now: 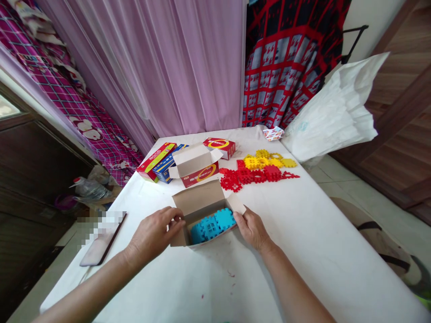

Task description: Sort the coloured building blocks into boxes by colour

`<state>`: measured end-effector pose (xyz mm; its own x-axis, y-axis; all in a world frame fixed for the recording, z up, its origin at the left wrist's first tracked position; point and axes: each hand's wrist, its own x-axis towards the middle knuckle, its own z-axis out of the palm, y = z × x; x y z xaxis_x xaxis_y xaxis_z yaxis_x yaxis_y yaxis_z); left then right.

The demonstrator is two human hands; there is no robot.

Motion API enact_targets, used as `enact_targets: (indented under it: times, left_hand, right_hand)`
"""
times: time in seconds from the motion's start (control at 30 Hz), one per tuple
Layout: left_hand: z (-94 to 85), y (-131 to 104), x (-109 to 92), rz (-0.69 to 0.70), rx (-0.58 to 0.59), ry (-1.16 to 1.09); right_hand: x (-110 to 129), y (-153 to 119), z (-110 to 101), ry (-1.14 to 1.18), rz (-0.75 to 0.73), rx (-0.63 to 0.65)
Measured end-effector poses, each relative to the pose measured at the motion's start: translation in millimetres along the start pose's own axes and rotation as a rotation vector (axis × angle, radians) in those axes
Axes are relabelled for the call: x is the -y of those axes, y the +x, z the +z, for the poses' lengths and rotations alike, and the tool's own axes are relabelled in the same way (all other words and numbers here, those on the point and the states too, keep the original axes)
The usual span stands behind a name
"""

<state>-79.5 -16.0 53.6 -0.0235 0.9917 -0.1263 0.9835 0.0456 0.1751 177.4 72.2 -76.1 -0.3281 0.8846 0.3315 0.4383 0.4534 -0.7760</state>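
An opened cardboard box [198, 197] sits on the table in front of me, its lid tilted back and side flaps spread. Inside lie blue interlocking plastic blocks [212, 225]. My left hand [163, 226] is closed at the box's left end, its curled fingers and thumb on the flap there. At the opposite end my right hand [252, 228] pinches the right flap between thumb and fingers. Just behind stands a second open box [201, 175], red and white, its contents out of view.
Red blocks [251, 175] and yellow blocks [266, 160] lie at the back right. Closed boxes, red-yellow [155, 162], blue [166, 167] and red [220, 147], rest at the back. A phone [104, 244] lies left. A white bag [333, 107] stands beyond the far right corner.
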Motion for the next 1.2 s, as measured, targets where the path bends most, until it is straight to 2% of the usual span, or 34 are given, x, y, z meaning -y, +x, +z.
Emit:
enact_targets:
  times: [0.13,0.2,0.27,0.37,0.43,0.53,0.67,0.77,0.9,1.2]
  left_hand:
    - [40.0,-12,18,-0.241,-0.297,-0.416]
    - [58.0,-11,22,-0.299,-0.333,-0.664]
    - [69.8,-6,25,-0.307,-0.251,-0.879]
    - [76.7,6,25,-0.239,-0.033,-1.160]
    - [78.1,16,24,-0.214,0.067,-1.334]
    - [82.1,35,24,-0.211,0.161,-1.524]
    - [92.5,59,25,-0.117,0.300,-1.638]
    - [101.8,70,27,-0.089,0.342,-1.670]
    - [112.2,76,32,-0.052,0.378,-1.706]
    - [118.5,80,37,0.132,0.373,-1.704]
  right_hand:
    - [0,-5,-6,0.127,-0.045,-0.077]
    - [2,-8,-11,0.136,-0.047,-0.165]
    - [9,-11,-18,0.054,-0.063,-0.260]
    - [29,-12,-31,-0.157,-0.232,-0.332]
    - [47,-10,-37,-0.272,-0.389,-0.253]
    - [72,-1,-35,-0.394,-0.514,0.021]
    - [87,22,-21,-0.540,-0.447,0.382]
    - [94,41,-12,-0.633,-0.332,0.556]
    - [104,60,2,-0.730,-0.255,0.707]
    - [107,64,28,-0.798,-0.160,0.851]
